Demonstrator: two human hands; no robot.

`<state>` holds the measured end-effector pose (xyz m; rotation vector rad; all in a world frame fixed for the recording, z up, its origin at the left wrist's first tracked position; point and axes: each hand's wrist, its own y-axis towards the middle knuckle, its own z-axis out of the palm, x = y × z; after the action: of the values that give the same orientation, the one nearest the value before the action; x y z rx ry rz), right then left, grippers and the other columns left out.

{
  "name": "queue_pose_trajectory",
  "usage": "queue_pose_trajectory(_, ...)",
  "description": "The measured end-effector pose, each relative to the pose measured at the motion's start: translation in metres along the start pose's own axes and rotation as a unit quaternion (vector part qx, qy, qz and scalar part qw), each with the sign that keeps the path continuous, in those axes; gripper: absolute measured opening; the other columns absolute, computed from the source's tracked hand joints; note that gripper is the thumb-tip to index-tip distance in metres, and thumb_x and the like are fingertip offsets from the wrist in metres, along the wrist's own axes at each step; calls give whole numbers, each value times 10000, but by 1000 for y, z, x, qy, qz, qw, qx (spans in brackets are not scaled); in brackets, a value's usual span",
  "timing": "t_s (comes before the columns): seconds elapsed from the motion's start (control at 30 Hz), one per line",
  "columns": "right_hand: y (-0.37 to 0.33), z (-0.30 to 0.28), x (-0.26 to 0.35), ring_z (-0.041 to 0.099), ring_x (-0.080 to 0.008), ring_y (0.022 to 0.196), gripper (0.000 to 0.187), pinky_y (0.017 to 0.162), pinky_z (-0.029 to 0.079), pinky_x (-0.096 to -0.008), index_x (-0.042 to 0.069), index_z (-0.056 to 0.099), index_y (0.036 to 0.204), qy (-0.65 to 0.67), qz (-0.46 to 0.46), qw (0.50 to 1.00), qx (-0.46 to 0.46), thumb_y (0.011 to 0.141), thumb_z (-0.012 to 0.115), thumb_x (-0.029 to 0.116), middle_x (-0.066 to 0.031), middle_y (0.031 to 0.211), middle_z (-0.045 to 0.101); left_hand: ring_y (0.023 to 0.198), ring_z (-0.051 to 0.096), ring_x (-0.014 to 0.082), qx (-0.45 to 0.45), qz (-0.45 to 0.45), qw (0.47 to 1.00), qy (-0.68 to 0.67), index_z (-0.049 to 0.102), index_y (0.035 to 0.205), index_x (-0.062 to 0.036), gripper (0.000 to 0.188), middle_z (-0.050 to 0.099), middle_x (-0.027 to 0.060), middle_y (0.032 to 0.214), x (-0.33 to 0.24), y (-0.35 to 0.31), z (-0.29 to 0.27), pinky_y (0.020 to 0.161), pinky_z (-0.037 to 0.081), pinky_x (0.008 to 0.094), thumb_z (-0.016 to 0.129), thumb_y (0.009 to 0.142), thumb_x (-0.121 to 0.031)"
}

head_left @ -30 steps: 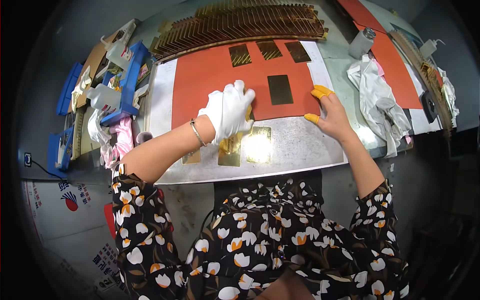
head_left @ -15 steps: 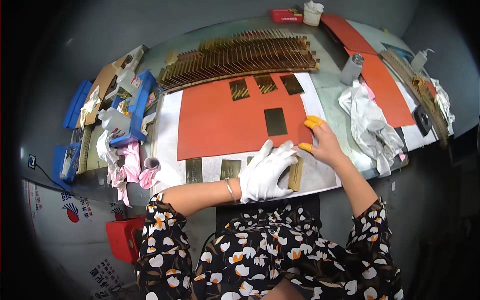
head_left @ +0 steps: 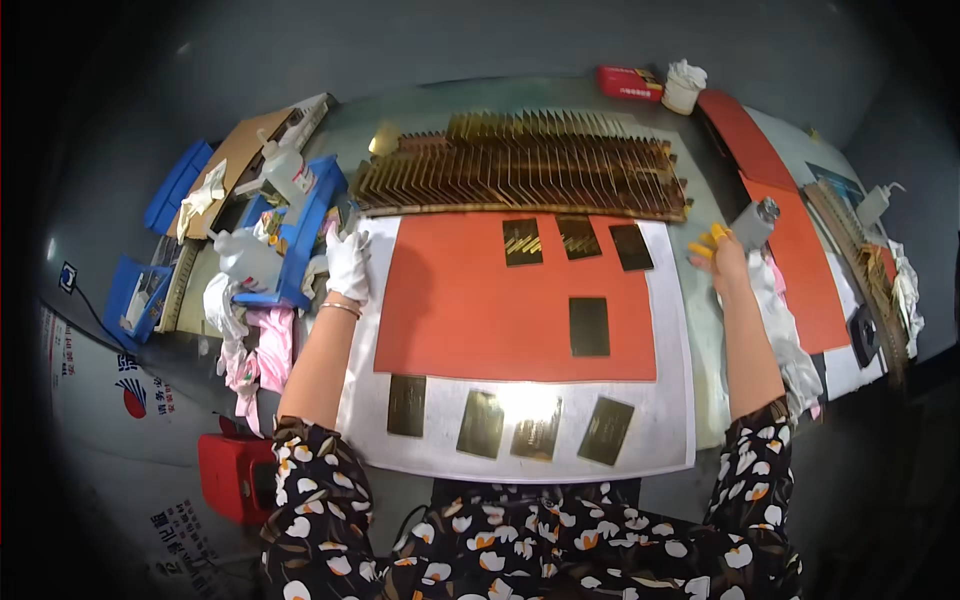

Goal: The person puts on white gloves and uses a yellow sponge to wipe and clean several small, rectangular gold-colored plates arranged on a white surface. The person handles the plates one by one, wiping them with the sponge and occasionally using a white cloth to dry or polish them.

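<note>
Yellow-tipped fingers (head_left: 703, 248) on the right hand (head_left: 732, 268) are a bit apart, with nothing seen in them, just beside a grey bottle (head_left: 755, 225). Far to their left, the white-gloved left hand (head_left: 347, 268) is by a blue tray (head_left: 322, 215); I can't tell if its fingers hold anything. Half a second ago that glove was over the dark gold cards (head_left: 606, 431), and the right fingers were at the red mat (head_left: 490, 310). Now both have gone, so it looks like no card is being handled. Four cards lie between the hands, nearer the body; one more sits mid-mat. Both arms reach forward, spread wide.
</note>
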<state>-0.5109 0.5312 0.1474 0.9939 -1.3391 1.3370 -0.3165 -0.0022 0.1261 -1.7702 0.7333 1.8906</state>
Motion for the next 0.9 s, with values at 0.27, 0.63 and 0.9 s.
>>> queue_pose_trajectory(0.27,72,9,-19,592,-241,702,295,578,518,-370,-3,449,1157,67,45,997,-1,959,303,160,-120,990,555,681,617,188,90,-82,991,-62,432,1123,15,393,598,114,870,18,61,24,562,519,259,379,737,63)
queue_pose_trajectory(0.63,108,12,3,566,-288,754,239,625,501,-421,-11,455,1066,85,34,992,-85,913,297,83,-155,993,530,725,620,191,125,-64,984,-107,382,1177,64,418,602,182,925,17,66,53,633,524,246,385,760,75)
queue_pose_trajectory(0.9,78,-1,-2,596,-248,832,289,720,493,-346,26,506,1123,-197,-118,967,-113,857,400,63,-110,980,583,902,544,180,48,91,995,-12,317,1325,11,556,537,101,1031,-3,2,79,805,483,289,569,844,-104)
